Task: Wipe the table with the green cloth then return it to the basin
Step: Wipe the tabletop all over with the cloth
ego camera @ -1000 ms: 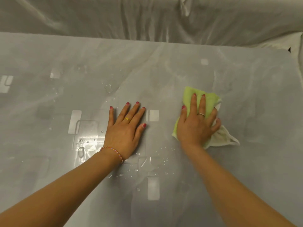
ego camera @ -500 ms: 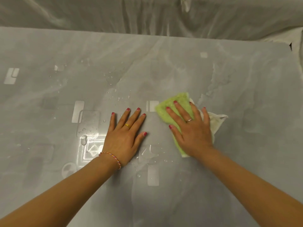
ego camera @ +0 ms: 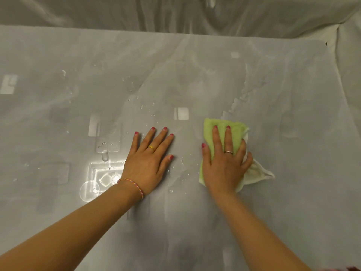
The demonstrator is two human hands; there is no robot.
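A folded green cloth (ego camera: pixel 235 130) with a white underside lies flat on the glossy grey table (ego camera: pixel 293 114), right of centre. My right hand (ego camera: pixel 224 163) presses down on it with straight fingers, covering most of it. A white corner of the cloth sticks out to the right of the hand. My left hand (ego camera: pixel 148 161) rests flat on the bare table to the left of the cloth, fingers spread, holding nothing. The basin is out of view.
Water droplets (ego camera: pixel 144 106) and a small puddle (ego camera: pixel 104 155) lie on the table left of and beyond my left hand. A wet streak (ego camera: pixel 244 89) runs beyond the cloth. Draped pale sheeting (ego camera: pixel 195 14) hangs behind the table's far edge and at the right.
My right hand slid the cloth left toward my left hand, then back to the right and turned its fingers to point away from me. My left hand stayed planted.
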